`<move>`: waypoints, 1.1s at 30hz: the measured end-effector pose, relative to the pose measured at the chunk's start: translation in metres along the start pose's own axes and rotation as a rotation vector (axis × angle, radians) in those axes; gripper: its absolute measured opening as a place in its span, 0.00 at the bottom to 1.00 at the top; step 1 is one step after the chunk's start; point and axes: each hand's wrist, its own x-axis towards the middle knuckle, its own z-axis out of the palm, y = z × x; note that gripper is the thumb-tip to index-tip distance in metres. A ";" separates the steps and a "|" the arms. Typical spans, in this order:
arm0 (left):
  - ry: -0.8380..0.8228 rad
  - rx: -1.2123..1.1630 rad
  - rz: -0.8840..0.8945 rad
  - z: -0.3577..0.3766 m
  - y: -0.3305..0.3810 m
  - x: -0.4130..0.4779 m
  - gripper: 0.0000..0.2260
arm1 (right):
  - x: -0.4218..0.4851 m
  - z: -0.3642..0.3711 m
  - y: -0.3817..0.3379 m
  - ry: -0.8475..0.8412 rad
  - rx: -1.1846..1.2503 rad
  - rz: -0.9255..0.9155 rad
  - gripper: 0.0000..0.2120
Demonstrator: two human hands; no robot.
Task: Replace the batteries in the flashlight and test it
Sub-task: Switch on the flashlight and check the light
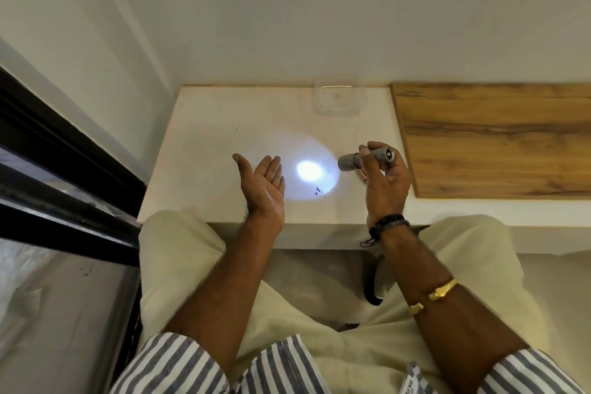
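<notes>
My right hand (385,182) grips a small grey flashlight (367,159) above the white table (204,125), its head pointing left. The flashlight is lit and throws a bright white spot (309,171) onto the table top between my hands. My left hand (263,187) is held palm up with the fingers spread, just left of the light spot, and holds nothing. A black wrist strap (372,281) hangs down below my right wrist.
A clear plastic container (339,97) stands at the back of the table by the wall. A wooden board (492,137) covers the surface to the right. A dark window frame (64,150) runs along the left. A few small dark specks (317,191) lie in the lit patch.
</notes>
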 end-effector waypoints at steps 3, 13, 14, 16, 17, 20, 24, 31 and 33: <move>-0.010 0.004 -0.020 0.000 0.000 0.000 0.43 | 0.004 -0.001 0.000 -0.006 0.168 0.082 0.04; -0.208 -0.042 -0.213 0.008 -0.010 -0.011 0.47 | 0.007 -0.007 0.003 -0.117 0.906 0.550 0.05; -0.228 -0.048 -0.229 0.009 -0.011 -0.011 0.48 | 0.005 -0.007 0.003 -0.141 0.939 0.561 0.06; -0.256 -0.051 -0.251 0.008 -0.013 -0.011 0.48 | 0.003 -0.007 0.003 -0.197 0.997 0.577 0.10; -0.265 -0.049 -0.257 0.008 -0.013 -0.010 0.49 | 0.002 -0.007 0.003 -0.220 1.017 0.583 0.12; -0.277 -0.047 -0.266 0.007 -0.014 -0.008 0.49 | 0.001 -0.005 0.003 -0.258 1.041 0.585 0.14; -0.276 -0.054 -0.259 0.007 -0.014 -0.008 0.48 | 0.001 -0.005 0.002 -0.235 1.039 0.582 0.12; -0.255 0.000 -0.213 0.010 -0.014 -0.011 0.47 | -0.001 -0.003 -0.001 -0.205 1.011 0.593 0.10; -0.251 0.013 -0.205 0.009 -0.013 -0.010 0.47 | 0.001 -0.004 0.001 -0.241 0.993 0.604 0.11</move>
